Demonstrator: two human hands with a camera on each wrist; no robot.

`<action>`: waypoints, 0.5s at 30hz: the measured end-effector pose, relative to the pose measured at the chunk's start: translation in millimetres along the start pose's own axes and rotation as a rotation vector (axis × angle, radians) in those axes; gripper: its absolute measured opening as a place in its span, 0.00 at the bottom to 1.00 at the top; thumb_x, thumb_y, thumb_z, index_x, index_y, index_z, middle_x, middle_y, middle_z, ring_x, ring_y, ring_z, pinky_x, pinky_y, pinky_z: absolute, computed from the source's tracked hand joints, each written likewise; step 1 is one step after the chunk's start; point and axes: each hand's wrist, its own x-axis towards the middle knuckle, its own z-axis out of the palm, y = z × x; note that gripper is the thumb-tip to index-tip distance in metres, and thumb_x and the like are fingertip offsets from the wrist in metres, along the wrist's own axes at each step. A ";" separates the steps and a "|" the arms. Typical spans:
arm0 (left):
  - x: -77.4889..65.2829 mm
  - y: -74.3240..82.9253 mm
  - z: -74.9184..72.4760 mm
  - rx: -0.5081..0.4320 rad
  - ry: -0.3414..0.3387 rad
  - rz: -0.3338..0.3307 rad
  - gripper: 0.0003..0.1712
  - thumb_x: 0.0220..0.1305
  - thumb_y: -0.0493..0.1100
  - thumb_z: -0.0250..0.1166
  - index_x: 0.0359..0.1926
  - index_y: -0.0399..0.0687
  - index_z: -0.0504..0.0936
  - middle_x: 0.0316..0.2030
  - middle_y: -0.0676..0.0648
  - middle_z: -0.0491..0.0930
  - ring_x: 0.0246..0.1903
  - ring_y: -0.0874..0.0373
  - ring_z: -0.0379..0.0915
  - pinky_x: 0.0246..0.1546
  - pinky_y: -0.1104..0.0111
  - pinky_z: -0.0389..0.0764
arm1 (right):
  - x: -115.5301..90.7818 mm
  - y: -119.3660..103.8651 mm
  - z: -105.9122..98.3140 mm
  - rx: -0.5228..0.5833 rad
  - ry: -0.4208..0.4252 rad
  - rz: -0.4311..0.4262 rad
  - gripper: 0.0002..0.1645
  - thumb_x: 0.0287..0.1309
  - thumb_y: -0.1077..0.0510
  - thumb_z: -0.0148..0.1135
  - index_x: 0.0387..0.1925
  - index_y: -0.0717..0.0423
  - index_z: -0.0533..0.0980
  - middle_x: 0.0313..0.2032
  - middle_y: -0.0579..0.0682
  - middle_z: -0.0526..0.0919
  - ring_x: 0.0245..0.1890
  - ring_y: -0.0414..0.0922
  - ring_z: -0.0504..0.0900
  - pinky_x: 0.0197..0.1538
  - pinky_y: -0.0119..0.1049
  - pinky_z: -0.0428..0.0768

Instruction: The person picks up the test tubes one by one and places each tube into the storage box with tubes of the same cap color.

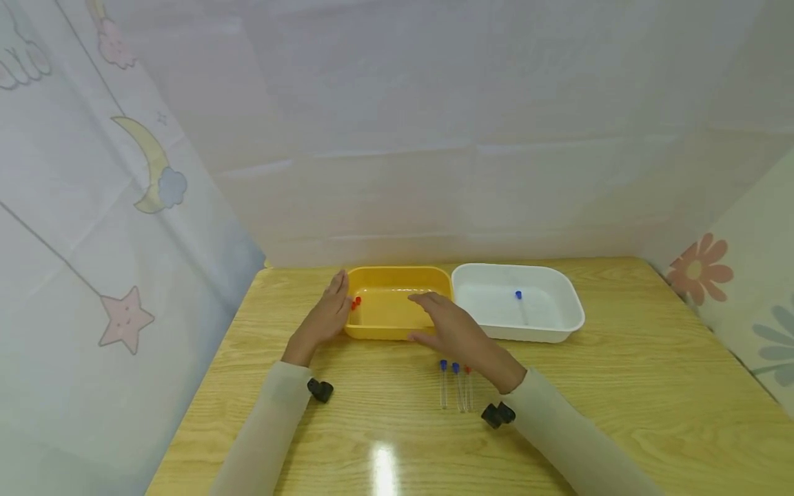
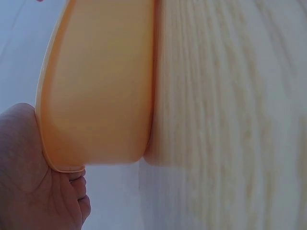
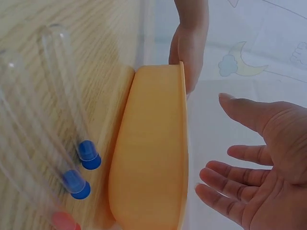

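A: Straight to the yellow tray (image 1: pixel 397 333), sitting at the back of the table (image 1: pixel 372 399). The left hand (image 1: pixel 324 313) rests against its left end!

B: Fingers straight along the rim there, and from the left wrist you see the palm right up on the corner. And the right hand (image 1: pixel 455 327)?

A: Over the near right side of that tray, holding nothing. Thumb and fingers well apart, and the right wrist view shows a gap between them and the rim.

B: Inside the tray, what have we got?

A: Two red caps (image 1: pixel 358 300) at the left end, close by the left hand. What lies below them, I can't tell.

B: Next door, the white tray (image 1: pixel 527 335), just to the right, with one blue-capped tube (image 1: pixel 522 305) lying in it.

A: And out front, on the wood, three tubes (image 1: pixel 459 389) side by side! Two blue caps, one red, all the capped ends toward the trays.

B: The red one's nearest the right wrist, partly hidden beneath it.
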 end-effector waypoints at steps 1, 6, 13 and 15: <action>0.1 0.3 -0.3 -0.002 -0.004 -0.001 0.35 0.83 0.43 0.38 0.78 0.28 0.37 0.79 0.33 0.33 0.79 0.41 0.28 0.76 0.47 0.40 | -1.4 0.2 0.2 -0.004 0.003 -0.005 0.43 0.58 0.47 0.75 0.69 0.60 0.69 0.61 0.57 0.78 0.57 0.53 0.80 0.54 0.47 0.82; 0.8 1.2 -0.8 -0.006 -0.016 -0.012 0.35 0.83 0.45 0.36 0.78 0.30 0.35 0.80 0.34 0.31 0.79 0.43 0.26 0.76 0.47 0.39 | -7.8 0.0 -0.4 -0.006 -0.002 0.007 0.43 0.58 0.47 0.75 0.70 0.59 0.69 0.62 0.56 0.77 0.58 0.53 0.80 0.55 0.46 0.82; 2.0 0.5 -0.3 -0.002 -0.009 -0.014 0.35 0.83 0.44 0.37 0.78 0.29 0.36 0.80 0.34 0.32 0.79 0.42 0.27 0.76 0.46 0.39 | -17.1 -0.3 -3.5 -0.004 -0.017 0.021 0.44 0.58 0.45 0.75 0.70 0.58 0.69 0.63 0.55 0.77 0.56 0.51 0.80 0.54 0.45 0.82; 1.9 0.6 -0.4 0.000 -0.014 -0.017 0.35 0.83 0.44 0.37 0.78 0.29 0.36 0.79 0.33 0.32 0.79 0.42 0.27 0.76 0.46 0.39 | -20.8 0.1 -4.6 0.007 -0.021 0.020 0.44 0.59 0.45 0.74 0.70 0.59 0.69 0.63 0.55 0.76 0.57 0.51 0.80 0.55 0.46 0.82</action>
